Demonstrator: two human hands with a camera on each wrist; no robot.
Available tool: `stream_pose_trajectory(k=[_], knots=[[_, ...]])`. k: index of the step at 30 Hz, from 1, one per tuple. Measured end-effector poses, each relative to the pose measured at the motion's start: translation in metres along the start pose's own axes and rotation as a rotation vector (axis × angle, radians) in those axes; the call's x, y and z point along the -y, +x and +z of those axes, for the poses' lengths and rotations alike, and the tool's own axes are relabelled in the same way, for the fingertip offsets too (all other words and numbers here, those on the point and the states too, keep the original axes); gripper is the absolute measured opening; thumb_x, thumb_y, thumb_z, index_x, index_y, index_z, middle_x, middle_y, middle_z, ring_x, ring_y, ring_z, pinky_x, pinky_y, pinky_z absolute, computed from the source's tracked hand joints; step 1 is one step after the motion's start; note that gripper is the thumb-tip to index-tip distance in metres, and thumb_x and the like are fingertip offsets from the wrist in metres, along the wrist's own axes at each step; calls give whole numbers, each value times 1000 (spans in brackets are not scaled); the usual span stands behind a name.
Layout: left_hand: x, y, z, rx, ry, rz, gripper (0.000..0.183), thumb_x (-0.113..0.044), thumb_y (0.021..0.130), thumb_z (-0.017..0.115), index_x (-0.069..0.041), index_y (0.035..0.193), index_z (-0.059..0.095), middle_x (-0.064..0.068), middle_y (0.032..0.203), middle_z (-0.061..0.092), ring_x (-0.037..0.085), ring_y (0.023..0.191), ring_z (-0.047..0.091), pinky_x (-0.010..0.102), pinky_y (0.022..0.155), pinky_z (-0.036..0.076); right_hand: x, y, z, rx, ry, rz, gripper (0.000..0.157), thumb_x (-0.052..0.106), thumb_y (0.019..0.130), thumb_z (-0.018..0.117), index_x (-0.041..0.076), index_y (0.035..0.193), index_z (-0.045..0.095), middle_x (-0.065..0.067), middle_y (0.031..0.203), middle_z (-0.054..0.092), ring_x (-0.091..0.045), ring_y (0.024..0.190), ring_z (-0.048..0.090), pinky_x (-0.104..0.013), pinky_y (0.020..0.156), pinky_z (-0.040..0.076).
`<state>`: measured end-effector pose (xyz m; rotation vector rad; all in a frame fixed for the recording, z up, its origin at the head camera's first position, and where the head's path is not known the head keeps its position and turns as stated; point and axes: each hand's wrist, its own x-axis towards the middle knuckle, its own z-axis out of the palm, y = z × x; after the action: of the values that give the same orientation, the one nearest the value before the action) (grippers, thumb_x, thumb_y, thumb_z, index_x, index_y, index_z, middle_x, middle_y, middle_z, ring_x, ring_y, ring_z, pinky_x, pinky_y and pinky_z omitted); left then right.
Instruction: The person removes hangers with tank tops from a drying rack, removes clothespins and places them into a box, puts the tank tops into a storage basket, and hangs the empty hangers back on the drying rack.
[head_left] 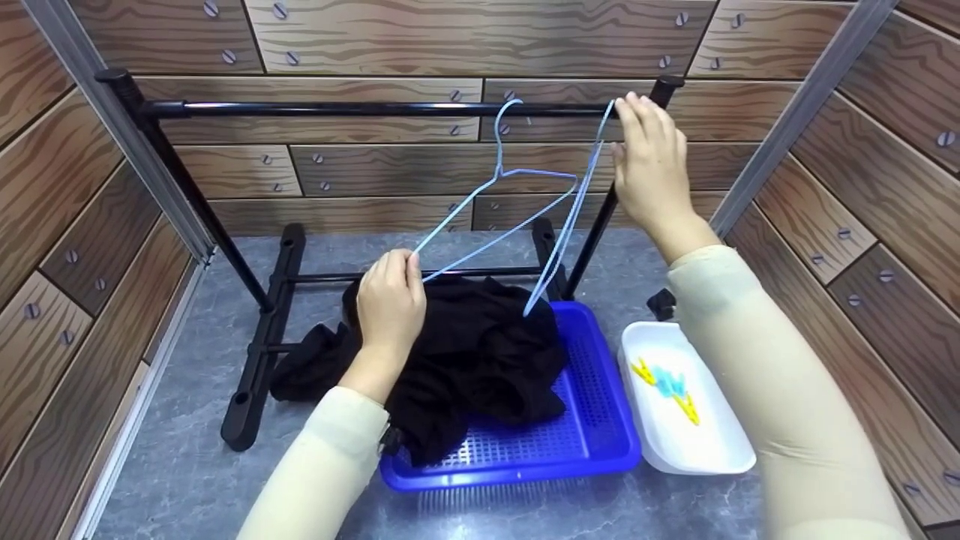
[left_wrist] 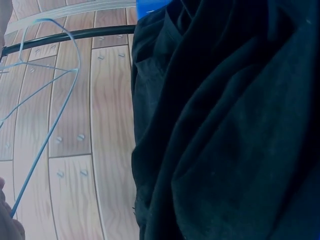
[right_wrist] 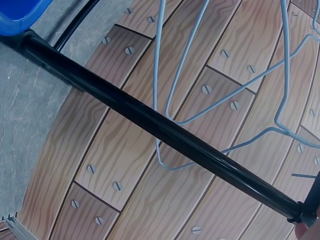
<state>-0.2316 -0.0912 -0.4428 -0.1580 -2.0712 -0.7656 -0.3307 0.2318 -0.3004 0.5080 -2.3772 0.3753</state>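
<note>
A light blue hanger (head_left: 459, 212) hangs by its hook from the black clothes rack bar (head_left: 337, 109). My left hand (head_left: 391, 300) grips its left end; some fingertips (left_wrist: 11, 227) show at the lower left corner of the left wrist view. My right hand (head_left: 654, 161) holds the bar near its right end, the fingers over the top. Right beside those fingers a second blue hanger (head_left: 574, 217) hangs nearly edge-on. Below my left hand, black clothing (head_left: 487, 352) lies bunched in a blue basket (head_left: 600, 390) and spills over its left side.
A white tub (head_left: 720, 442) right of the basket contains yellow and blue clothespins (head_left: 667, 382). A small black object (head_left: 661, 304) lies on the floor behind it. The rack's left foot (head_left: 259, 375) extends toward me, and wood-patterned walls stand on three sides.
</note>
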Motion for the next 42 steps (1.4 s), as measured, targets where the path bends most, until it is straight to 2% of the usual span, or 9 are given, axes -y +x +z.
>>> stream_pose_trajectory(k=[7, 14, 24, 30, 36, 42], knots=[[3, -4, -2, 10, -7, 42, 21, -17, 101, 53, -2, 93, 66, 11, 82, 64, 33, 78, 62, 47, 74, 48, 1, -2, -1, 4, 1, 3, 52, 11, 102, 47, 4, 152, 35, -15, 157, 35, -32, 146, 27, -51, 118, 18], [3, -8, -1, 62, -28, 112, 16, -13, 100, 55, -1, 98, 65, 11, 83, 61, 32, 77, 60, 45, 73, 49, 1, -1, -1, -6, 1, -5, 52, 10, 102, 48, 5, 152, 36, -15, 156, 35, -32, 146, 27, -51, 118, 19], [9, -16, -4, 152, -32, 121, 23, -21, 102, 54, -3, 107, 67, 9, 98, 68, 29, 91, 65, 43, 79, 53, 4, 0, 0, 5, 17, 27, 50, 13, 103, 48, 5, 152, 38, -13, 156, 37, -29, 147, 27, -48, 117, 21], [15, -23, -8, 180, -27, 109, 22, -21, 101, 56, -6, 111, 68, 7, 104, 69, 26, 96, 66, 40, 84, 52, 3, -5, 4, -70, 61, 17, 49, 12, 102, 49, 2, 150, 40, -14, 155, 38, -31, 146, 28, -45, 119, 19], [17, -24, -18, 209, -52, 98, 25, -24, 101, 55, -6, 113, 67, 6, 104, 68, 22, 91, 64, 38, 81, 51, 4, -15, 4, -128, 120, -47, 47, 8, 100, 52, -1, 145, 46, -19, 150, 43, -37, 140, 36, -44, 118, 21], [17, -18, -33, 224, -54, 106, 24, -21, 99, 58, -5, 115, 67, 8, 108, 68, 24, 94, 64, 39, 85, 50, 4, -32, -6, -80, 169, -27, 47, 11, 100, 54, 1, 146, 46, -19, 148, 45, -37, 139, 36, -46, 118, 22]])
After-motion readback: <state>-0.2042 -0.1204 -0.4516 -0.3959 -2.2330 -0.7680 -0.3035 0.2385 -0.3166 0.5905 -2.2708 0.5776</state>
